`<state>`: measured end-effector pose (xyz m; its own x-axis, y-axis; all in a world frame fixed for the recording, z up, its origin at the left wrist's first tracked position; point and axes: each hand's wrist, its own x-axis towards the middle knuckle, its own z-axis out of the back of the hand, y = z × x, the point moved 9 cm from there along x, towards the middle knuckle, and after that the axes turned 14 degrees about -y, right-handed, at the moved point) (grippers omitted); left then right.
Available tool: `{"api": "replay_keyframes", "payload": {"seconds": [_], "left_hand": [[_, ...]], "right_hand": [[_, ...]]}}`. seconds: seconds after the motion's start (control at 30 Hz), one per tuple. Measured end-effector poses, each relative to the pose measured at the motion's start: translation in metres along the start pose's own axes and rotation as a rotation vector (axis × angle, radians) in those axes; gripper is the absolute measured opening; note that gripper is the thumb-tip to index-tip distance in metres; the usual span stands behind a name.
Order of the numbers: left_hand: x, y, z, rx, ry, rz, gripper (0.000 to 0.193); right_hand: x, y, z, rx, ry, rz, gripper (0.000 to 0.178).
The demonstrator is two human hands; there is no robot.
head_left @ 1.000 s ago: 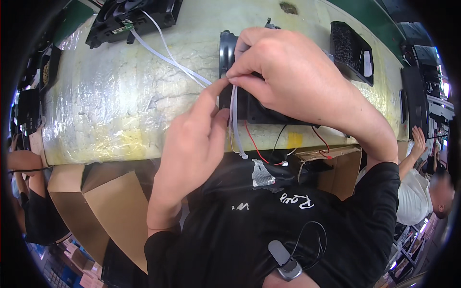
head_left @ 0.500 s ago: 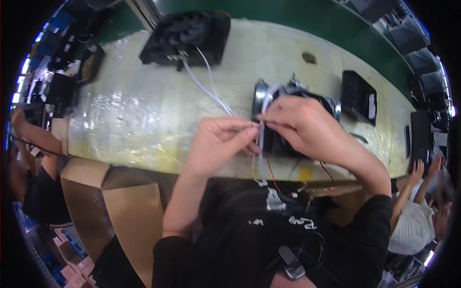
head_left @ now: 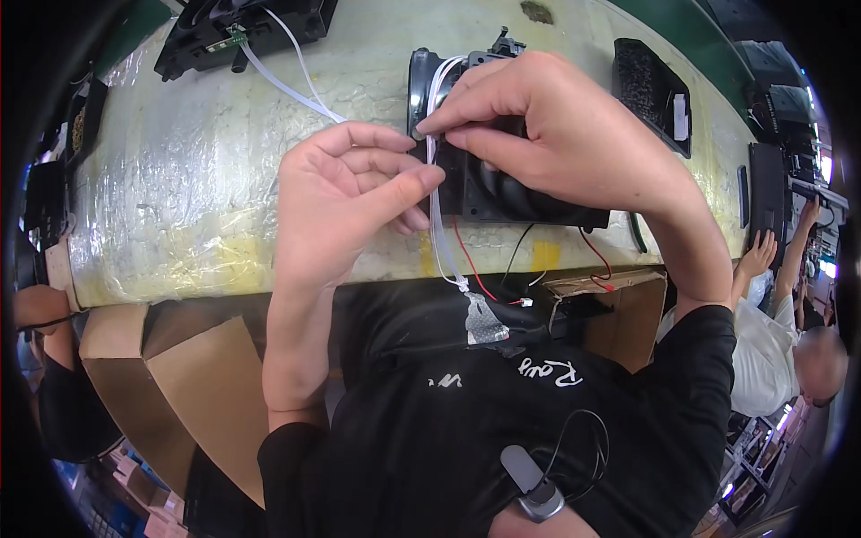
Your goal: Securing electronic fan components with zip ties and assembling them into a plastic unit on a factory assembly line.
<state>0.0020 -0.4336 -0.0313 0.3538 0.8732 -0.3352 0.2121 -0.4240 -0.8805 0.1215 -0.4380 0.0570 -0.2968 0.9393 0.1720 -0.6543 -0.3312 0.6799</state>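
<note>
Cable [head_left: 437, 211] in pale, thin strands runs down the left side of a black fan [head_left: 480, 193] on the counter [head_left: 179, 206], then hangs past the near edge to a white end in front of the person's black shirt [head_left: 404, 386]. The right hand [head_left: 560, 125] reaches over the fan, thumb and forefinger drawn to a narrow gap, the forefinger tip on the cable; whether the two pinch it cannot be told. The left hand [head_left: 336, 202] stands loosely spread on the other side, its fingers curved and apart, its thumb tip at the cable just below the right hand's fingertips.

A red wire [head_left: 471, 260] drops from the fan's near side and ends in a white plug [head_left: 526, 303]. At the upper left sits another black unit [head_left: 260, 31], its pale leads [head_left: 278, 83] trailing toward the left hand. A black tray [head_left: 644, 99] with a white label stands near the counter's right end. Clear film covers the counter, with yellow tape [head_left: 544, 255] near its front edge. Below lie open cartons [head_left: 215, 386]. At the far right, a co-worker's hand [head_left: 760, 254] rests near a long black case [head_left: 767, 188].
</note>
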Motion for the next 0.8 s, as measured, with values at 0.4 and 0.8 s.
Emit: {"api": "replay_keyframes", "payload": {"seconds": [0.4, 0.8], "left_hand": [[0.003, -0.001, 0.000, 0.003, -0.008, 0.015, 0.023], [0.010, -0.013, -0.006, 0.083, 0.026, -0.191, 0.054]], "right_hand": [[0.001, -0.001, -0.002, 0.038, 0.018, 0.000, 0.019], [0.020, -0.004, -0.012, 0.044, 0.486, -0.216, 0.017]]}}
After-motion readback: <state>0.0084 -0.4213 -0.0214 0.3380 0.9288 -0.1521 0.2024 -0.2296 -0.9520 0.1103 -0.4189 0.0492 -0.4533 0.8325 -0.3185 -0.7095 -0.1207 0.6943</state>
